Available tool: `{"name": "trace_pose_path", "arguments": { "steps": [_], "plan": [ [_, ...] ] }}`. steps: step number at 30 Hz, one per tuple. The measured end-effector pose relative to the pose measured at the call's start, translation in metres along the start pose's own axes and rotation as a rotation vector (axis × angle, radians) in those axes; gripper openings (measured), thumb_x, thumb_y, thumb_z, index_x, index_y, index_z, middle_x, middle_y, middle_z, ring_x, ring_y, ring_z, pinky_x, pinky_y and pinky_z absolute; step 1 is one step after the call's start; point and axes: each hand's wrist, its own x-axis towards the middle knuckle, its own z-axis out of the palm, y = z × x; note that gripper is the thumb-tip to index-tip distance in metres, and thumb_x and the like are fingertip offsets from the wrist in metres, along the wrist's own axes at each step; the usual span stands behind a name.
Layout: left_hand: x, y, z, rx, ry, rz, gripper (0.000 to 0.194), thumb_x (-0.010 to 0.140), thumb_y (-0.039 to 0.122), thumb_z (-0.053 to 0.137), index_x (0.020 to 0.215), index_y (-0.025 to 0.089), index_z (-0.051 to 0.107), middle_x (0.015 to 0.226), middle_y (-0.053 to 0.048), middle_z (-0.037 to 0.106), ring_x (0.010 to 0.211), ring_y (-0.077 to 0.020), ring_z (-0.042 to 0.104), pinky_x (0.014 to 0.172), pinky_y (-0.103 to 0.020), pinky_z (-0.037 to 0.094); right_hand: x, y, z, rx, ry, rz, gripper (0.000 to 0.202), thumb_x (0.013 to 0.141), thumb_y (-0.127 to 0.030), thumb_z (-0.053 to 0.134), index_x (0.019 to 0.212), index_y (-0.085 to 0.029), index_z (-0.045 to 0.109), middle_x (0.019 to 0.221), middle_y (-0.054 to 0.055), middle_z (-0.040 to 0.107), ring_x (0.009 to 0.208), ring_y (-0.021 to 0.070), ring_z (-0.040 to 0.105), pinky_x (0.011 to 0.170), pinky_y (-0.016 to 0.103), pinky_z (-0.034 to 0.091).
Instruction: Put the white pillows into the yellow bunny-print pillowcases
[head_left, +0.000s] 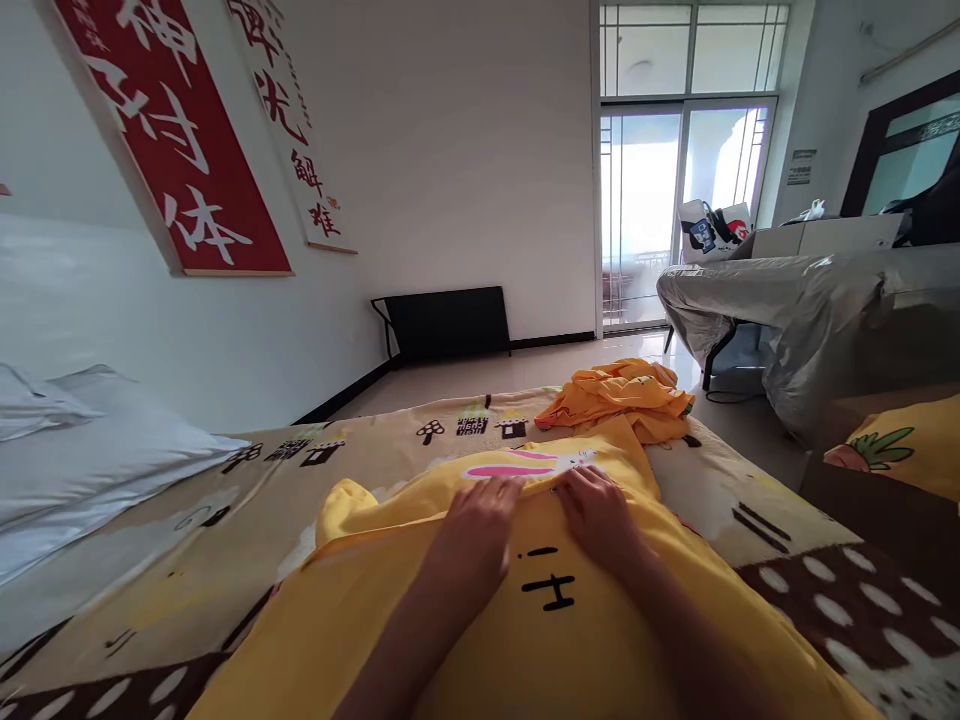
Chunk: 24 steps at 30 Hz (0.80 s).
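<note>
A yellow fabric cover [450, 640] with a pink-eared rabbit print and the black letters "Hi" lies spread in front of me. Its long edge runs across the middle, with more of the same yellow cloth beyond. My left hand [484, 520] has its fingers curled over this edge. Close to its right, my right hand [598, 510] pinches the same edge just below the rabbit's face. A small dark spot, perhaps a snap, shows beside the right fingertips. What lies under the cover is hidden, and the undersides of my fingers cannot be seen.
A patterned beige and brown blanket [202, 570] lies beneath. Crumpled orange-yellow cloth [615, 400] rests at its far edge. White pillows [97, 440] are on the left. At right stand a box [847, 490] with yellow cloth and a plastic-covered table [795, 300]. A black folded panel [450, 325] leans by the wall.
</note>
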Motion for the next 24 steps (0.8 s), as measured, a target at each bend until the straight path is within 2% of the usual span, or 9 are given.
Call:
{"name": "trace_pose_path", "arguments": {
  "steps": [3,7,10,16,20,24],
  "plan": [
    [0.037,0.03,0.004,-0.014,-0.088,-0.034,0.042,0.075,0.005,0.044,0.115,0.014,0.055,0.113,-0.013,0.063,0.106,-0.0264,0.057,0.089,-0.039,0.043,0.0,0.004,-0.002,0.035,0.046,-0.035,0.016,0.085,-0.016,0.048,0.073,-0.021,0.057,0.079,0.003,0.061,0.079,0.0164,0.052,0.071,0.026,0.039],
    [0.057,0.033,0.018,-0.073,-0.008,-0.143,0.025,0.083,0.011,0.038,0.095,0.015,0.06,0.093,-0.013,0.068,0.088,-0.0247,0.063,0.073,-0.033,0.043,0.001,0.004,-0.006,-0.001,0.051,-0.062,0.017,0.084,-0.014,0.05,0.07,-0.021,0.058,0.077,0.003,0.061,0.077,0.0163,0.052,0.073,0.027,0.04],
    [0.059,0.025,0.034,-0.14,0.073,-0.206,0.024,0.09,0.022,0.033,0.085,0.018,0.056,0.086,-0.009,0.067,0.079,-0.0212,0.063,0.063,-0.029,0.039,0.001,-0.001,-0.005,-0.033,0.044,-0.071,0.02,0.085,-0.013,0.047,0.07,-0.02,0.058,0.077,0.004,0.06,0.076,0.0172,0.051,0.073,0.029,0.041],
    [0.056,0.014,0.066,-0.3,0.169,-0.255,0.022,0.093,0.027,0.031,0.082,0.021,0.049,0.075,-0.004,0.064,0.072,-0.0178,0.061,0.06,-0.026,0.034,-0.002,-0.013,0.001,0.095,0.005,-0.114,0.024,0.092,-0.014,0.036,0.079,-0.019,0.056,0.084,0.006,0.06,0.079,0.0164,0.053,0.074,0.027,0.042],
    [0.053,0.012,0.071,-0.385,0.237,-0.273,0.021,0.094,0.029,0.031,0.083,0.022,0.047,0.07,-0.002,0.063,0.067,-0.0182,0.061,0.057,-0.026,0.03,-0.003,-0.017,-0.004,0.041,-0.024,0.005,0.023,0.092,-0.016,0.035,0.081,-0.02,0.054,0.08,0.004,0.059,0.069,0.0139,0.052,0.064,0.024,0.038],
    [0.052,0.013,0.069,-0.39,0.194,-0.272,0.02,0.094,0.029,0.03,0.084,0.022,0.046,0.071,-0.003,0.063,0.069,-0.0196,0.061,0.057,-0.026,0.029,-0.002,-0.014,-0.01,-0.011,-0.187,0.031,0.019,0.091,-0.019,0.037,0.079,-0.022,0.051,0.072,0.0,0.058,0.064,0.0135,0.051,0.06,0.023,0.033]
  ]
}}
